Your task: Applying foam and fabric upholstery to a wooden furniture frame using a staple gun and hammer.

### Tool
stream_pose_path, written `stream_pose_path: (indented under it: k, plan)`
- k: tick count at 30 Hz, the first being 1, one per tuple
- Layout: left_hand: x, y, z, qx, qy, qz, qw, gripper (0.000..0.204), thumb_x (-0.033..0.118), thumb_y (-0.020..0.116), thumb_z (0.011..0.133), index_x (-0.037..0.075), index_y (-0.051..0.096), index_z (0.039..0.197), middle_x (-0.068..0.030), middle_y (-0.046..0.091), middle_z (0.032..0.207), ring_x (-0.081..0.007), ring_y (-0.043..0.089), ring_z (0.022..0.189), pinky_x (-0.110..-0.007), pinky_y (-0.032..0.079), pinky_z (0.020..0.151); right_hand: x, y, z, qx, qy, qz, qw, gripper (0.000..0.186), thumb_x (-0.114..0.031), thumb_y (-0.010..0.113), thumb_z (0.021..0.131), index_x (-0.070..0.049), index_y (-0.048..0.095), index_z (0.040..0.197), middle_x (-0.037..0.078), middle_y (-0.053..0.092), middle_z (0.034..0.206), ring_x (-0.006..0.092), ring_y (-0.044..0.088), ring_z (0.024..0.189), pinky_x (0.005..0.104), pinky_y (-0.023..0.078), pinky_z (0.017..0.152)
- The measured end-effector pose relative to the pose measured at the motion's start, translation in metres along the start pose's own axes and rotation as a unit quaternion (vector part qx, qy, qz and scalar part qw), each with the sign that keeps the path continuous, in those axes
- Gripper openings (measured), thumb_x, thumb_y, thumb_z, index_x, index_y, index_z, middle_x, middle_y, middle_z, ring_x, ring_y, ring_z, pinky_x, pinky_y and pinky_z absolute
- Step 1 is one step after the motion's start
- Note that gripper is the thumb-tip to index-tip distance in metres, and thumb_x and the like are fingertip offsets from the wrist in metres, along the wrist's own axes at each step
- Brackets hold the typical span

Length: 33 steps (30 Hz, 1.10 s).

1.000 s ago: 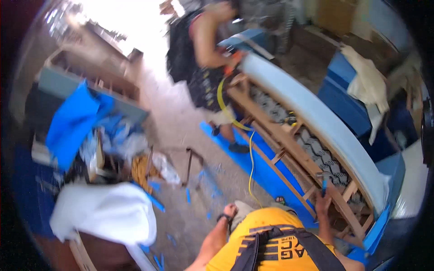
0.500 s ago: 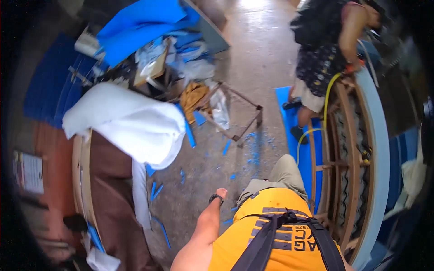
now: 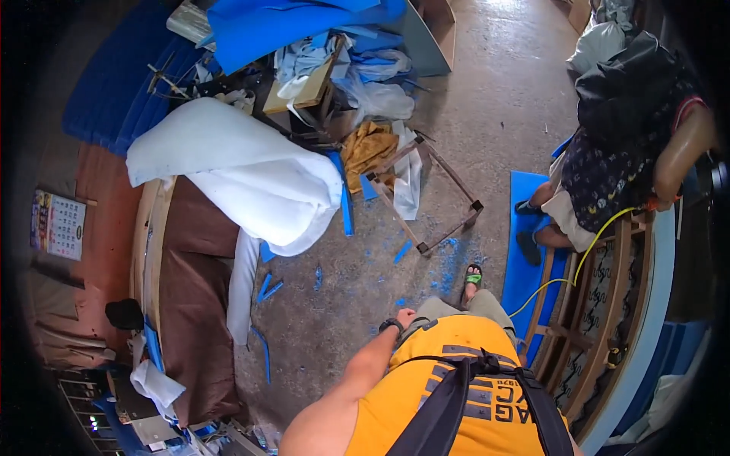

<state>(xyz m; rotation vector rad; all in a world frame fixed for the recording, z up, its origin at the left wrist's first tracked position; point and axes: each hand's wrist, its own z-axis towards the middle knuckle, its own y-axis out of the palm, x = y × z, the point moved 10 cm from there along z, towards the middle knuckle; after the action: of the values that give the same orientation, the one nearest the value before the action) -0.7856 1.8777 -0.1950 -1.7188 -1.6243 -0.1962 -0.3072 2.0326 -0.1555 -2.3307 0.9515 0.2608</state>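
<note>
My left hand (image 3: 405, 315), with a dark watch on its wrist, hangs beside my left thigh, close to the khaki trousers (image 3: 433, 308). Its fingers are too small and hidden to tell whether they are curled, and no object shows in it. My right hand is out of view behind my body. On the floor ahead lies a brown four-sided frame (image 3: 452, 166) with dark corners. Left of me, a white padding sheet (image 3: 243, 171) drapes over a piece covered in brown fabric (image 3: 194, 296).
At right, a person (image 3: 631, 129) leans over a wooden sofa frame (image 3: 620, 289) with springs; a yellow hose (image 3: 553, 282) loops there. A blue sheet (image 3: 525, 220) lies underfoot. Blue scraps (image 3: 449, 266) litter the floor. A heap of blue foam (image 3: 296, 30) and cloth stands far left.
My view has swung, so the scene sits further right and down. My left hand has come back nearer my thigh, and my sandalled foot now shows ahead. The other person leans further right.
</note>
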Motion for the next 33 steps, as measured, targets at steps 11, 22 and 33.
stream_pose_path:
  k: [11, 22, 33]
  plan:
    - [0.111, -0.115, 0.07, 0.082, 0.043, -0.101, 0.991, 0.034, 0.023, 0.065, 0.085, 0.006, 0.067, 0.115, -0.0123, 0.072, 0.104, -0.0241, 0.068, 0.096, -0.036, 0.053, 0.085, -0.145, -0.055, 0.057, -0.001, -0.039, 0.016, 0.999, 0.022, -0.019, 0.062, 0.087, -0.001, 0.052, 0.093, 0.009, 0.054, 0.064, 0.0239, 0.055, 0.046, 0.0393, 0.045, 0.038]
    - [-0.05, -0.26, 0.05, 0.12, 0.008, 0.029, 0.992, 0.021, 0.021, 0.059, 0.085, 0.003, 0.071, 0.088, -0.0098, 0.071, 0.086, -0.0239, 0.067, 0.077, -0.037, 0.054, 0.074, -0.04, 0.113, 0.07, 0.05, 0.029, 0.089, 0.994, 0.02, -0.017, 0.062, 0.086, 0.003, 0.06, 0.085, 0.018, 0.06, 0.066, 0.0302, 0.062, 0.052, 0.0464, 0.048, 0.047]
    - [-0.08, -0.3, 0.036, -0.003, 0.138, 0.495, 0.858, 0.019, 0.015, 0.058, 0.078, 0.007, 0.074, 0.086, -0.0157, 0.071, 0.092, -0.0349, 0.069, 0.086, -0.046, 0.055, 0.073, -0.121, 0.164, 0.02, 0.011, 0.043, 0.002, 0.999, 0.022, -0.017, 0.061, 0.084, 0.003, 0.066, 0.092, 0.021, 0.066, 0.078, 0.0311, 0.067, 0.065, 0.046, 0.052, 0.057]
